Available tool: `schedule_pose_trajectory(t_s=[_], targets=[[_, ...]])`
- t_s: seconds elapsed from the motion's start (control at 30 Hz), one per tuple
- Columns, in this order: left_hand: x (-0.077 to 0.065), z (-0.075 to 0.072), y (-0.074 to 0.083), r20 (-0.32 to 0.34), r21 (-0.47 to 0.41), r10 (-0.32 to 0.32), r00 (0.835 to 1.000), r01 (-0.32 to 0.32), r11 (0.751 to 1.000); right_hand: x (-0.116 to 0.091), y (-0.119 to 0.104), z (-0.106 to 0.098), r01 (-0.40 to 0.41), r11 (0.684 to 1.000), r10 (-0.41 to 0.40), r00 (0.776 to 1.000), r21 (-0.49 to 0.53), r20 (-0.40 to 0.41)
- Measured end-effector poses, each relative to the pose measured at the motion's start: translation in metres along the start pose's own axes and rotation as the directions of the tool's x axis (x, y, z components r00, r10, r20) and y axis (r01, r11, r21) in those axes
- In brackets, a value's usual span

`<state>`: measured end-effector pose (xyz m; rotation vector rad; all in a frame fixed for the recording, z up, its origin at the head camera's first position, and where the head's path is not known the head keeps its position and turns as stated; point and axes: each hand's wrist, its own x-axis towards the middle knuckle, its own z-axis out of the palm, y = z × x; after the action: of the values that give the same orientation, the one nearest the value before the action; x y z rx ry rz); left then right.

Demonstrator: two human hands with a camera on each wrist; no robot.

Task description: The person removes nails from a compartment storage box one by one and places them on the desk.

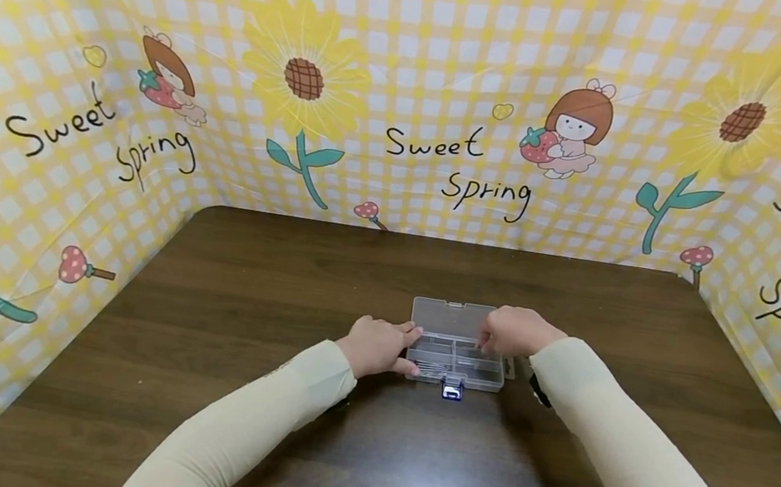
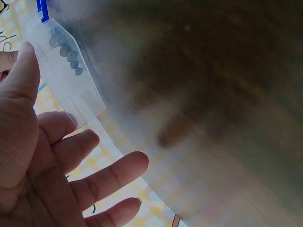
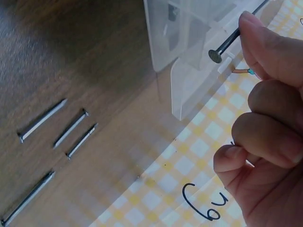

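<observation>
A clear plastic compartment box (image 1: pixel 478 383) stands on the table with its lid (image 1: pixel 448 317) raised at the back and a blue latch (image 1: pixel 452 389) at the front. My left hand (image 1: pixel 375 346) holds its left end, thumb at the front corner and fingers further back. The other fingers spread loosely in the left wrist view. Several nails (image 1: pixel 431 368) lie in the front left compartment. Above the right side of the box, my right hand (image 1: pixel 517 332) pinches a dark nail (image 3: pixel 227 46) between thumb and forefinger, its flat head showing. The nail's tip is hidden in the head view.
Several loose nails (image 3: pixel 42 120) lie on the brown wooden table (image 1: pixel 294 280) beside the box, mostly hidden by the right arm in the head view. A yellow checked cloth (image 1: pixel 387 66) with flowers hangs around the table's back and sides.
</observation>
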<state>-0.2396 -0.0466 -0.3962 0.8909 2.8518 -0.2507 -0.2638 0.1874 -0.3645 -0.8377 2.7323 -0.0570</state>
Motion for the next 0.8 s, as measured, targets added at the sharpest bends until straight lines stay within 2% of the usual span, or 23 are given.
schedule_pose_trajectory(t_s=[0.33,0.8], targets=[[0.001,0.001,0.000,0.003,0.005,-0.001,1.000,0.001,1.000,-0.011,0.013,-0.003,0.001,1.000,-0.001,0.999,-0.016,-0.041],[0.000,0.001,0.000,0.002,-0.002,0.005,1.000,-0.005,1.000,-0.040,0.047,0.005,-0.021,1.000,0.021,0.996,0.001,-0.083]])
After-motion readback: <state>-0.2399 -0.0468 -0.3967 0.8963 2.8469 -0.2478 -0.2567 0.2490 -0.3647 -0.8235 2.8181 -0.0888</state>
